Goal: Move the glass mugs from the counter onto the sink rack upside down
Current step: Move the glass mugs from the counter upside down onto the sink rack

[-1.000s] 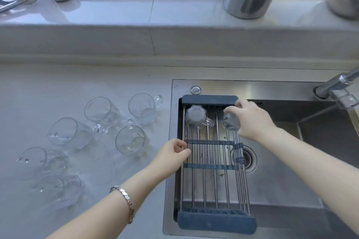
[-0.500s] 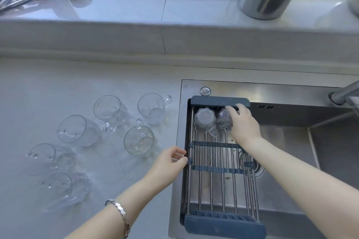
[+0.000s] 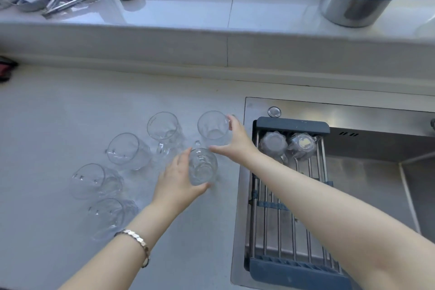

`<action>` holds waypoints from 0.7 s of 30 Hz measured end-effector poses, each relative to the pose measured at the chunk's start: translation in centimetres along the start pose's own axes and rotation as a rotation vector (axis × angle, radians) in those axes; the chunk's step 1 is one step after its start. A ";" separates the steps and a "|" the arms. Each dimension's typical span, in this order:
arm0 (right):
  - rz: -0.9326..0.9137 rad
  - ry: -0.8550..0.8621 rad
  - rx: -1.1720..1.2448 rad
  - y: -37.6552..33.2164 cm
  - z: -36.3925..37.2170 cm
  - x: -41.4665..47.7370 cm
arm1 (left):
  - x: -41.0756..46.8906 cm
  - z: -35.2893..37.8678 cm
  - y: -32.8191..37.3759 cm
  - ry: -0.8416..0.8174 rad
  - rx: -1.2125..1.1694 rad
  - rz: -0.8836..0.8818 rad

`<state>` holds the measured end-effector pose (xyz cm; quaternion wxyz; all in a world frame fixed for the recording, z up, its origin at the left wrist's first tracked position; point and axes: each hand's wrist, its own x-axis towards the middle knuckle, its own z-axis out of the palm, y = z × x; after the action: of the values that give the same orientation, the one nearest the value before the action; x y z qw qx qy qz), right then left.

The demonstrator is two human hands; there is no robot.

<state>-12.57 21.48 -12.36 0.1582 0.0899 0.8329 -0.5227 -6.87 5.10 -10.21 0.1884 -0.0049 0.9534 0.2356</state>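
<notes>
Glass mugs: two sit inverted at far end of the sink rack (image 3: 292,273), six upright on the counter (image 3: 47,125). Left hand (image 3: 175,179) cups the nearest mug (image 3: 203,167); right hand (image 3: 235,142) spread around the far-right mug (image 3: 213,127), not clearly closed. Lift straight, flip over rack, avoid clinking w/ neighbours.

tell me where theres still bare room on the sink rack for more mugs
The far end of the rack is crowded: two upturned mugs sit side by side against its far blue bar. From just nearer than them down to the near blue end piece the rods are bare, though the right forearm crosses over the middle.
</notes>
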 end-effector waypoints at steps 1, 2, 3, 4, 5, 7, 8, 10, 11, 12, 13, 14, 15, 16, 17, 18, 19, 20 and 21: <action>0.011 0.005 0.002 -0.1 0.6 0.6 | 0.1 0.0 -0.3 -0.008 -0.037 -0.011; 0.024 0.025 0.016 0.0 1.1 1.1 | 0.2 0.1 -0.5 -0.005 -0.068 -0.014; 0.038 0.053 0.043 0.2 1.5 1.5 | 0.3 0.2 -0.7 0.004 -0.093 -0.011; 0.052 0.077 0.079 0.4 1.7 1.6 | 0.4 0.3 -0.8 0.011 -0.124 -0.009; 0.059 0.094 0.113 0.5 1.9 1.6 | 0.4 0.4 -0.9 0.016 -0.164 -0.014; 0.055 0.113 0.162 0.7 1.9 0.9 | 0.4 0.9 -1.2 0.029 -0.279 -0.034; 0.045 0.127 0.187 0.8 1.7 0.1 | 0.4 1.1 -1.4 0.038 -0.336 -0.045; 0.029 0.159 0.234 1.2 0.7 -2.2 | 0.3 1.5 -1.7 0.059 -0.401 -0.053; 0.029 0.165 0.239 1.6 -0.1 -3.8 | 0.2 1.7 -1.8 0.073 -0.417 -0.053; 0.043 0.151 0.229 2.0 -1.2 -5.5 | 0.2 1.9 -1.9 0.091 -0.430 -0.053; 0.058 0.119 0.217 2.5 -2.3 -7.2 | 0.1 2.0 -1.9 0.107 -0.440 -0.053; 0.081 0.077 0.194 3.2 -3.6 -9.0 | 0.0 2.2 -1.9 0.120 -0.447 -0.056; 0.110 0.039 0.159 3.8 -4.8 -10.7 | -0.2 2.3 -1.9 0.125 -0.454 -0.060; 0.156 0.024 0.113 4.5 -5.9 -12.2 | -0.3 2.5 -1.8 0.124 -0.461 -0.063; 0.224 0.030 0.076 5.3 -6.8 -13.3 | -0.5 2.6 -1.8 0.121 -0.466 -0.063; 0.309 0.049 0.056 6.2 -7.5 -14.2 | -0.6 2.7 -1.7 0.117 -0.468 -0.062; 0.404 0.065 0.031 7.1 -8.1 -14.6 | -0.8 2.8 -1.6 0.115 -0.465 -0.060; 0.485 0.063 -0.012 8.0 -8.6 -14.8 | -0.9 2.9 -1.5 0.114 -0.459 -0.060; 0.539 0.042 -0.076 8.7 -8.8 -14.8 | -1.0 3.0 -1.5 0.114 -0.453 -0.060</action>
<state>2.45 33.39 -10.83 0.2776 0.3133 0.8010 -0.4280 -4.78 5.05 -12.94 0.1354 -0.0888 0.8847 0.4372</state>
